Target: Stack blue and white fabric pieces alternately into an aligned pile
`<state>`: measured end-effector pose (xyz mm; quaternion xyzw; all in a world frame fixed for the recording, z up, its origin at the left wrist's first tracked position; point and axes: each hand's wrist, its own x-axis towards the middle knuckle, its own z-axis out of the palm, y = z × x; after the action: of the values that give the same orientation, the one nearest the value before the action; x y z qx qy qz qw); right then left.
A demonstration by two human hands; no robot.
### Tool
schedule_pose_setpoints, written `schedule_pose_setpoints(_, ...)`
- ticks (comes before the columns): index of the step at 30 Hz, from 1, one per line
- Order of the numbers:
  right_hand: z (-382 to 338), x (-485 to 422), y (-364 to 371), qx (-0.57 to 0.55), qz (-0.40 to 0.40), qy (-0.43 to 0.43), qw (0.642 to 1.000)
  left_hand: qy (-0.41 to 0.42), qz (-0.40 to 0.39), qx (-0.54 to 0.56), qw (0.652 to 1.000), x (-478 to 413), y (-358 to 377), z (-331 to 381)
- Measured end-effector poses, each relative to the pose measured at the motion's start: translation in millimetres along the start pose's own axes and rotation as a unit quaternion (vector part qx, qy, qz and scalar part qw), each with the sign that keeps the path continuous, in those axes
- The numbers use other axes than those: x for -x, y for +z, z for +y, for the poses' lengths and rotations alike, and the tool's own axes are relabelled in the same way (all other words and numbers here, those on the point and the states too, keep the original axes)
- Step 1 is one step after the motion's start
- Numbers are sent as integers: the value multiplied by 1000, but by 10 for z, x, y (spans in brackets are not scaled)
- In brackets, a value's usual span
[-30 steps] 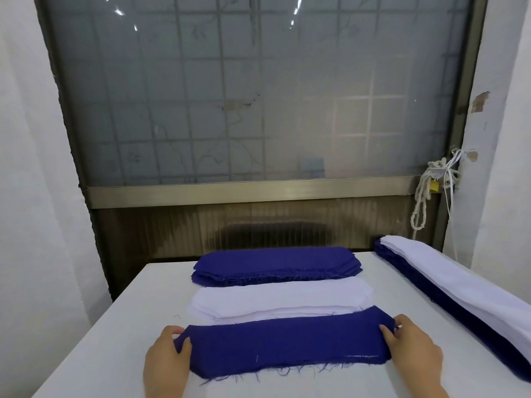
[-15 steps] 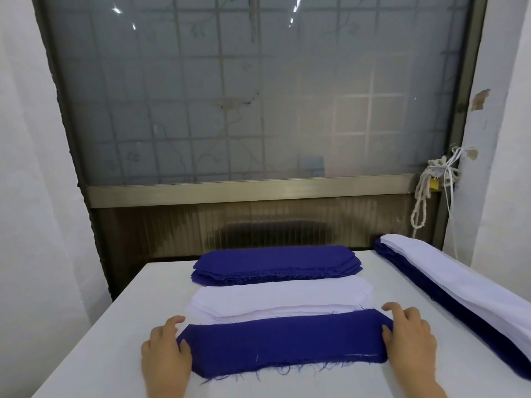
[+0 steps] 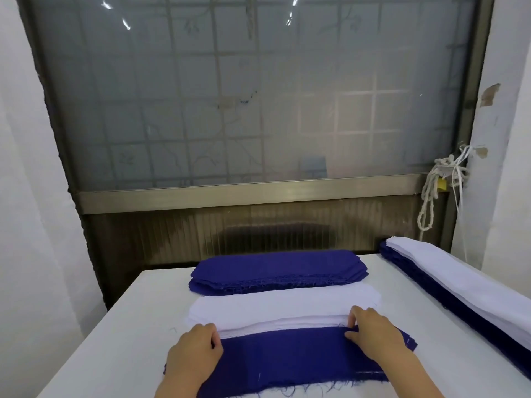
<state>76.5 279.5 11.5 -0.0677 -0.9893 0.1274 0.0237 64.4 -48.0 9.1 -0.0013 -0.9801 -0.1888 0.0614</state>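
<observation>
1. Table: white top. Three fabric lots lie across it in parallel, long axes left to right. A fourth, the side pile, white over blue, runs along the right edge.
2. Blue stack: farthest from me, by the window.
3. White stack: between the blue stack and my pile. Its near edge touches the pile's far edge.
4. Pile: nearest me, blue on top, frayed threads along the near edge. By the task, white goes on next.
5. Right hand: over the pile's right end, fingers on the white stack's near edge and thumb below, pinching there. I cannot tell whether it has one layer or more.
6. Left hand: at the pile's left end, fingers curled by the white stack's near left corner. I cannot tell whether it grips anything.
7. Key relation: the white stack lies just ahead of both hands, parallel to the pile. I judge a short pull toward me lays the piece on, each hand on its own end.
</observation>
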Motion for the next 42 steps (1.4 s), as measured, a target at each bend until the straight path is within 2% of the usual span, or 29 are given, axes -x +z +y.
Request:
schedule_pose_setpoints(3, -101, -146, 21, -18, 20, 10, 1000, -1, -7, 3, 1000, -145, -38, 79)
schedule_pose_setpoints(7, -293, -423, -22, -59, 115, 18, 991, 8, 74, 20, 997, -432, -83, 262)
schedule_pose_setpoints(10, -461, -645, -42, -104, 163, -29, 981, 45, 132, 36, 990, -655, -70, 401)
schedule_pose_setpoints(13, -612, -885, 24, -105, 187, -78, 974, 60, 150, 39, 986, -895, -3, 533)
schedule_pose_setpoints(18, -818, -1297, 212, -101, 174, -119, 972, 84, 120, 48, 988, -1297, 178, 683)
schedule_pose_setpoints(22, -976, -1615, 304, -96, 158, -138, 973, 107, 106, 3, 989, -1562, 345, 802)
schedule_pose_setpoints(31, -1095, -1935, 381, -119, 153, -100, 976, 49, 180, 59, 981, -1871, 588, 799)
schedule_pose_setpoints(42, -1099, -1956, 399, -90, 156, -87, 980, 51, 156, -13, 986, -1876, 600, 764)
